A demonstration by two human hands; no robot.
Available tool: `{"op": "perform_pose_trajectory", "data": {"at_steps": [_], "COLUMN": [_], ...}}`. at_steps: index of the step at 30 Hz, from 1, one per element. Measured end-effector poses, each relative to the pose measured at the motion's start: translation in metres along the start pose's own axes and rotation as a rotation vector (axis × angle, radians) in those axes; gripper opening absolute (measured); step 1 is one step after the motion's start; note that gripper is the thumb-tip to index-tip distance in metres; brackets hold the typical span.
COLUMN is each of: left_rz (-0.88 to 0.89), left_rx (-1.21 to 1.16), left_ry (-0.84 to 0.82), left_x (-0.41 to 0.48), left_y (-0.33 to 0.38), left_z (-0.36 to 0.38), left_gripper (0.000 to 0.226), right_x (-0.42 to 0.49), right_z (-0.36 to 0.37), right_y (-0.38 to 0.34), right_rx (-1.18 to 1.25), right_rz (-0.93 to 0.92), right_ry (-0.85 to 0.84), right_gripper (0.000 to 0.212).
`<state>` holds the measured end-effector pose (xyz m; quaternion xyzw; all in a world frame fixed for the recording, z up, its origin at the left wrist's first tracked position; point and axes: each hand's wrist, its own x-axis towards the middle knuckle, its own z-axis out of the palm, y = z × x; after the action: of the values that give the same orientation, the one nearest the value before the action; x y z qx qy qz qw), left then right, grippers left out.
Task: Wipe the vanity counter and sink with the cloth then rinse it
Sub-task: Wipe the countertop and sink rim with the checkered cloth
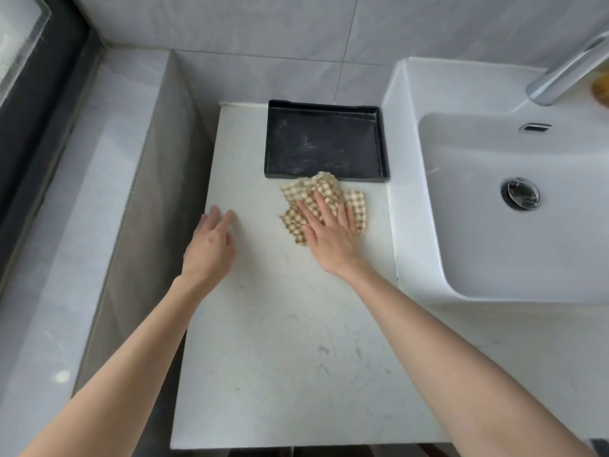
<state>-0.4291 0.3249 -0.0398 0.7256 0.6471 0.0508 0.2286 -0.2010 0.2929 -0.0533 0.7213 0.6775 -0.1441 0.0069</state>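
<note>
Soft, even daylight is entering from the window [19, 44] at upper left, and the forearms are casting only faint shadows. The chrome faucet [566, 70] is throwing bright glare. The left hand [211, 245] is appearing slightly blurred. Wide-angle distortion is bending the tile lines and the counter [280, 357] edges toward the frame borders.

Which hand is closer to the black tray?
Right. The right hand presses flat on the checked cloth, just in front of the black tray. The left hand is at the counter's left edge, farther from it.
</note>
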Motion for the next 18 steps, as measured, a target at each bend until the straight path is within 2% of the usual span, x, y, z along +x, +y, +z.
{"op": "perform_pose_trajectory", "data": {"at_steps": [2, 6, 11, 18], "left_rz": [0.015, -0.009, -0.018, -0.026], "left_rx": [0.034, 0.044, 0.029, 0.016], "left_ry": [0.019, 0.014, -0.037, -0.055], "left_x": [0.002, 0.000, -0.006, -0.030], "left_y": [0.001, 0.003, 0.007, 0.008], "left_z": [0.000, 0.000, -0.003, -0.006], "left_gripper": [0.041, 0.044, 0.046, 0.052], "right_x": [-0.010, -0.013, -0.019, -0.117], "right_z": [-0.002, -0.011, -0.011, 0.006], "right_y": [0.028, 0.049, 0.044, 0.035], "right_rx": [0.044, 0.150, 0.180, 0.049], "right_rz": [0.125, 0.304, 0.304, 0.249], "right_ry": [0.007, -0.099, -0.084, -0.095], "right_gripper": [0.050, 0.059, 0.064, 0.063]}}
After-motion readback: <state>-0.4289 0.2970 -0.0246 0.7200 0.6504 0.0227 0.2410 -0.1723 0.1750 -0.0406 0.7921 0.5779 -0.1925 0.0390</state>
